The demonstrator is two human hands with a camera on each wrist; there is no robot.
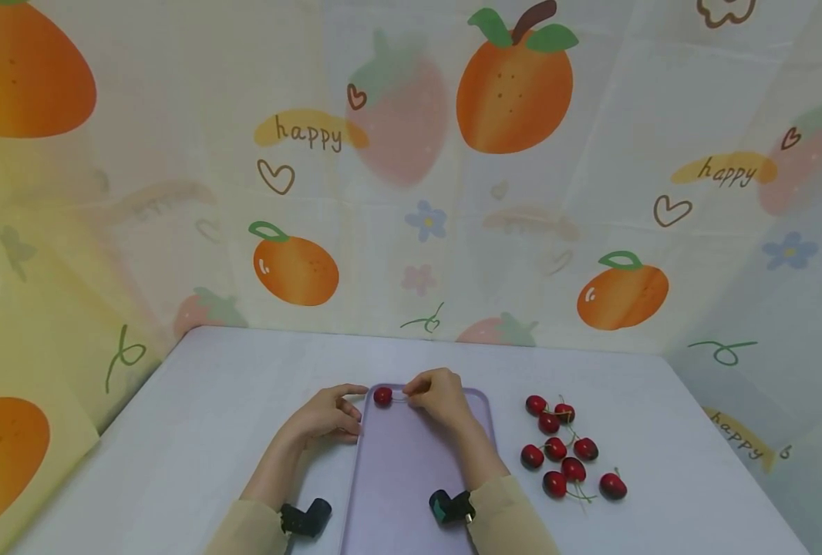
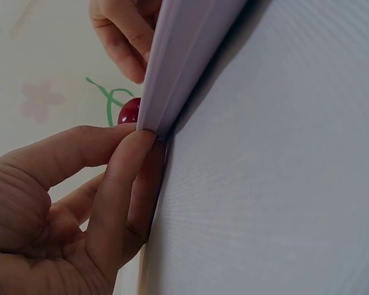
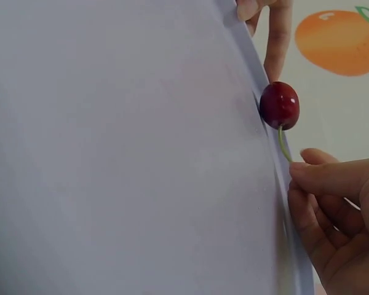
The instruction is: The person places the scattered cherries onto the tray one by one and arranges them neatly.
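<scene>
A light purple tray [image 1: 418,478] lies on the table. One dark red cherry [image 1: 382,397] sits at its far left corner, by the rim. My right hand [image 1: 439,397] pinches the end of that cherry's green stem [image 3: 284,144] between thumb and finger. At the same corner my left hand [image 1: 324,415] holds the tray's rim [image 2: 172,80], with thumb and fingertips against it in the left wrist view. Several loose cherries [image 1: 554,449], some with stems, lie on the table right of the tray.
A white-covered table [image 1: 230,401] bears everything. Behind it hangs a fruit-printed cloth [image 1: 383,247], which also runs along the sides. Each wrist wears a black camera mount, one on the left [image 1: 307,518] and one on the right [image 1: 450,507].
</scene>
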